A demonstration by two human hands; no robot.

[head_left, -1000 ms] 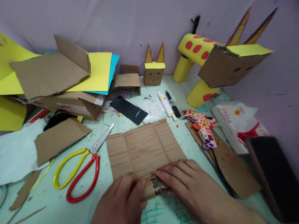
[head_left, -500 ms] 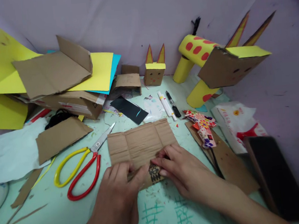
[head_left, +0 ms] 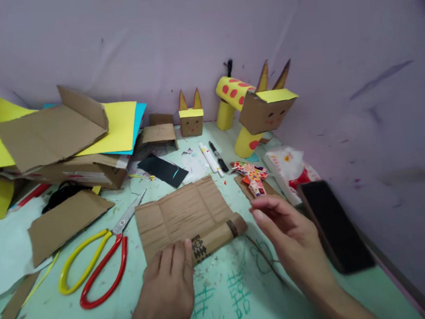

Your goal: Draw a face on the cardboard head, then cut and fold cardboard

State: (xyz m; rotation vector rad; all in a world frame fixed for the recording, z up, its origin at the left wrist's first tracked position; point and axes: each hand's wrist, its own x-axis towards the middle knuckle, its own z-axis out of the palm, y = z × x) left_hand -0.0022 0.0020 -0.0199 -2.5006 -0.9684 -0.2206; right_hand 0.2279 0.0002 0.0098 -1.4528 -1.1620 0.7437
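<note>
A piece of brown corrugated cardboard point(head_left: 179, 208) lies on the table before me, its near edge rolled into a tube with black print. My left hand point(head_left: 169, 279) presses on the left part of that roll, fingers bent over it. Off the cardboard to the right is my right hand point(head_left: 287, 232), thumb and fingers curved and apart, with nothing visible in them. Just beyond its fingertips lies a flower-patterned glue gun point(head_left: 253, 175) on a cardboard strip; whether they touch I cannot tell. Scissors point(head_left: 118, 234) with yellow and red handles rest open left of the cardboard.
A spotted yellow giraffe figure point(head_left: 234, 92) and a small eared box head point(head_left: 191, 124) stand by the wall. Markers point(head_left: 210, 158) and black card point(head_left: 163, 170) lie behind the cardboard. Paper and cardboard point(head_left: 52, 135) pile up left; a phone point(head_left: 335, 225) lies right.
My right hand has let go of the cardboard roll and moved right toward the glue gun. My left hand stays on the roll. The view has turned to the right.
</note>
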